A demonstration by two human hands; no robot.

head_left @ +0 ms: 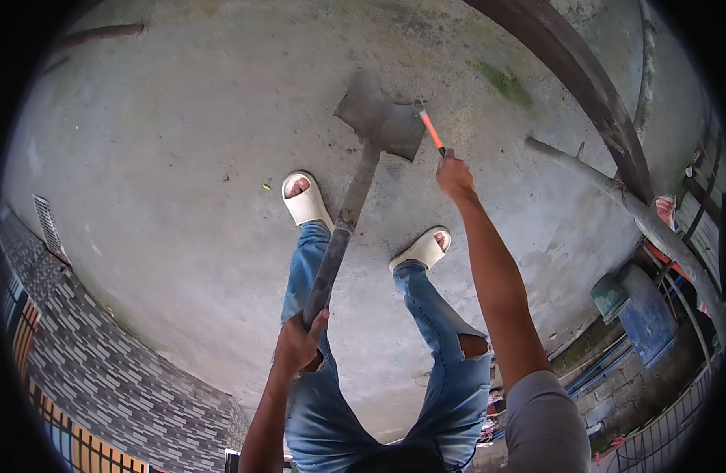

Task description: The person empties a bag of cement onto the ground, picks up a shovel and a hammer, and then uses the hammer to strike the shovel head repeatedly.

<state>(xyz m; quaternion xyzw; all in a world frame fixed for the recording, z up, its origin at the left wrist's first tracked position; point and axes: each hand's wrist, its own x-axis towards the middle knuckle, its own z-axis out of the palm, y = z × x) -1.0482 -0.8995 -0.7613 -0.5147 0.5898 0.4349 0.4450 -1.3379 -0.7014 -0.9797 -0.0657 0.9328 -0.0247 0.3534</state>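
My left hand (301, 344) is wrapped round the lower end of a long, dark shovel handle (343, 225). The handle slants up to a broad, worn metal shovel blade (381, 120) over the concrete. In my right hand (455, 175) is a hammer (431, 130) with an orange shaft and dark grip. Its small metal head is blurred and overlaps the right edge of the blade; whether it touches is hard to tell. Both my feet, in cream slides (304, 201), stand apart below the blade.
Grey concrete floor (182, 158) surrounds me. A thick dark curved beam (572, 67) and a pale pole (615, 189) lie at the right. A blue container (647, 315) stands among clutter at lower right. A drain grate (50, 225) and patterned tiles (103, 335) are at left.
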